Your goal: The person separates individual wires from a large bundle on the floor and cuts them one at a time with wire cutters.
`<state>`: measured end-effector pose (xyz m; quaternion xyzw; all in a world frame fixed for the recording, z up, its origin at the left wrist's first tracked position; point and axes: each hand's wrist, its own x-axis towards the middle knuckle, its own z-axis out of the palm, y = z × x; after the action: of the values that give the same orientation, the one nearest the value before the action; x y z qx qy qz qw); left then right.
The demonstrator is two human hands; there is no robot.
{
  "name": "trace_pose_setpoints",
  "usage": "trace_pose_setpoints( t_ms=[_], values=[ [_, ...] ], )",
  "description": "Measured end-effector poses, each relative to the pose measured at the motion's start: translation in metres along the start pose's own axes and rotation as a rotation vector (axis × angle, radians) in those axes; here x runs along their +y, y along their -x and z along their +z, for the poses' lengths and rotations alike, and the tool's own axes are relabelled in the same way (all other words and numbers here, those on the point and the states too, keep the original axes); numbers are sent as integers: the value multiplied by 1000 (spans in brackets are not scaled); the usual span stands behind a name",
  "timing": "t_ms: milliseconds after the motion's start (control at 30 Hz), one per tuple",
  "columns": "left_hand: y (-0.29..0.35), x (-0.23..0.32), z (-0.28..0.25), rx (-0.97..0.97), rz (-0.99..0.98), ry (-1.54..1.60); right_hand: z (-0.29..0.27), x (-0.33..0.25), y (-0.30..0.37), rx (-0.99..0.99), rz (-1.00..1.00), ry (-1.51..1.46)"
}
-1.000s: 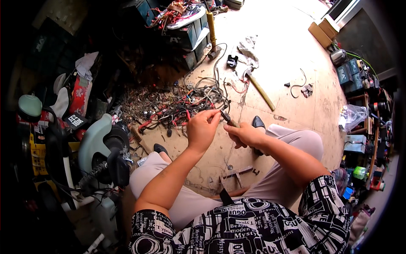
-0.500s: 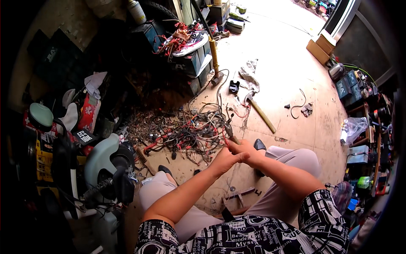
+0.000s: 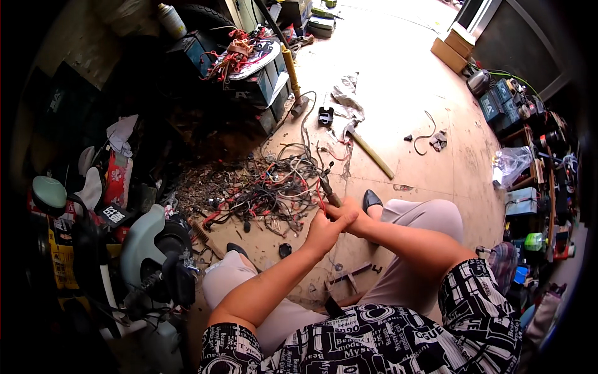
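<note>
Just beyond my knees, my hands meet in front of a tangled pile of wires (image 3: 265, 187). My right hand (image 3: 352, 218) is closed around a tool with a brownish handle (image 3: 333, 198); its dark, narrow end points away toward the pile, and its exact kind is unclear. Close beside it, my left hand (image 3: 324, 232) is pinched on a thin red wire (image 3: 321, 193) that runs up along the tool. My fingertips are partly hidden where the hands overlap.
A hammer (image 3: 372, 153) lies on the floor beyond my right foot. Batteries (image 3: 252, 87) stacked with red cables stand at the far left. A grey scooter part (image 3: 140, 243) is by my left knee. Cluttered shelves (image 3: 529, 199) line the right side.
The whole view has shifted, so the surroundings sit further left and slightly higher. My hands stay together, with the tool and red wire still in them.
</note>
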<state>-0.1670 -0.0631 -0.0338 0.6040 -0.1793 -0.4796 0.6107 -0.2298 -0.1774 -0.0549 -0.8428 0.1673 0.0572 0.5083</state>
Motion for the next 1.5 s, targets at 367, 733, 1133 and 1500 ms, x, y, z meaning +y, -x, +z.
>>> trace_pose_setpoints(
  t_ms=[367,733,1133,1500],
  values=[
    [-2,0,4,-3,-91,-32,6,32,-8,23,-308,242],
    [-23,27,-44,335,273,-418,-10,-14,9,-214,611,-647],
    [-16,45,-51,325,268,-514,-24,-26,13,-436,537,-792],
    [-18,37,-53,361,163,-447,-12,-12,7,-325,477,-610]
  ],
)
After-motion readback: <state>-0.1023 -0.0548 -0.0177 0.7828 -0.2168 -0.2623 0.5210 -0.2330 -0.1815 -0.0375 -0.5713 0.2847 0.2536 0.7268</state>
